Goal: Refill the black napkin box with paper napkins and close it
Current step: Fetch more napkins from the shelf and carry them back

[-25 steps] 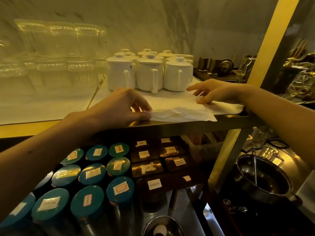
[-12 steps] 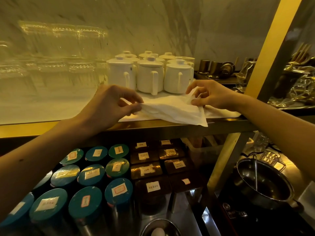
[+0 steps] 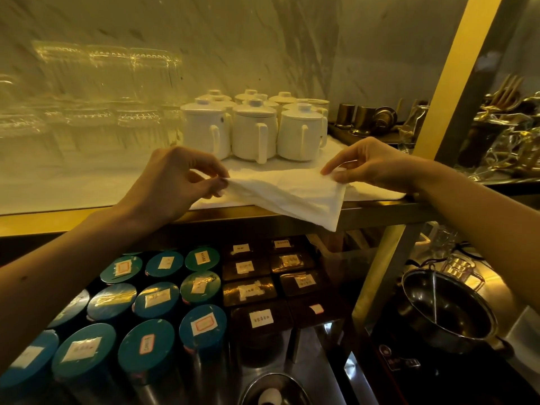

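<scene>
What changed: A moment ago the soft white paper napkin (image 3: 287,197) lay flat on the shiny metal shelf (image 3: 377,213). Now it is lifted up off the shelf, and both hands are higher too.
What that means: The napkin is picked up and ready to be shaped or carried. I think the filling part of the job has only just begun.
Left hand: The left hand (image 3: 175,182) is on the left end of the napkin. The back of the hand faces up and the wrist is bent a bit.
Left grip: The thumb and fingers are pinched tight on the napkin's left corner.
Right hand: The right hand (image 3: 377,165) is on the napkin's right end. The arm comes in from the right side and the fingers point left.
Right grip: The fingertips are pinched shut on the napkin's top right corner.
Where the napkin is: It hangs in the air between the two hands, just in front of the shelf edge. One corner droops down below the shelf.
Under it: A flat white paper sheet (image 3: 374,191) lies on the shelf, under the white lidded china pots (image 3: 254,130).
The black napkin box: I cannot see it for sure. Some dark boxes with white labels (image 3: 248,287) sit lower down, next to round teal-lidded tins (image 3: 155,299), but I cannot tell if one is the napkin box.
What could go wrong: The napkin is thin, so a hard pull could tear it.
</scene>
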### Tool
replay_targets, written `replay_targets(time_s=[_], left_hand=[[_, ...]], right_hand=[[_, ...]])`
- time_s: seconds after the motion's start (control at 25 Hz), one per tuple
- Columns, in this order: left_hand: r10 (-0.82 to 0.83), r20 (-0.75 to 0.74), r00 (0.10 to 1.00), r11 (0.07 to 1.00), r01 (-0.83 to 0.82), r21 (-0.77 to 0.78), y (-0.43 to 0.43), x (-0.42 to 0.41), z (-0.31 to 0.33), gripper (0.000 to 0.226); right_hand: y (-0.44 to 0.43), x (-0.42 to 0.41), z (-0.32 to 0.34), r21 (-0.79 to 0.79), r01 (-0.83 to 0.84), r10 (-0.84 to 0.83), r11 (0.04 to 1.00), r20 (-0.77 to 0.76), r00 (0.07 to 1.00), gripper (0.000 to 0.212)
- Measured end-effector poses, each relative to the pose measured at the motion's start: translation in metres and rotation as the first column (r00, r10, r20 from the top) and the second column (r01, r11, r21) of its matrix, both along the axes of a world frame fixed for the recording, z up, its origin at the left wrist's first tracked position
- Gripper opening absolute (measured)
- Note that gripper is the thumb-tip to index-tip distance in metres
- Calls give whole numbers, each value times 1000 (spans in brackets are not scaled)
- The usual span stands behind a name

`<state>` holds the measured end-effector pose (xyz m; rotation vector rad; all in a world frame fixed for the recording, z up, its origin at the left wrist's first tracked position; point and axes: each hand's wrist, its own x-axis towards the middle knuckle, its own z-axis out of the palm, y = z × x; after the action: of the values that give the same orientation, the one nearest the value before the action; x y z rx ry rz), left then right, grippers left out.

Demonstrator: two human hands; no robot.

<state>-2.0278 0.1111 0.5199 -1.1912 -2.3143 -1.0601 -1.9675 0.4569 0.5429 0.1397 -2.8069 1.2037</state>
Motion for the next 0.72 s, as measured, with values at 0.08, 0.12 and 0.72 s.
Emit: replay_targets(time_s=[0.08, 0.12, 0.72], left_hand=[[14, 3, 1000, 999, -14, -40, -1, -3, 0, 17], [19, 20, 1000, 999, -18, -49, -1, -4, 0, 18], [30, 125, 992, 999, -32, 15, 3, 8, -2, 20]], right_hand=[[2, 4, 1, 43, -35, 32, 998, 74, 997, 22], [2, 6, 1, 71, -55, 47, 996, 103, 994, 21], [-9, 27, -3, 304, 44, 29, 952, -229, 973, 16]])
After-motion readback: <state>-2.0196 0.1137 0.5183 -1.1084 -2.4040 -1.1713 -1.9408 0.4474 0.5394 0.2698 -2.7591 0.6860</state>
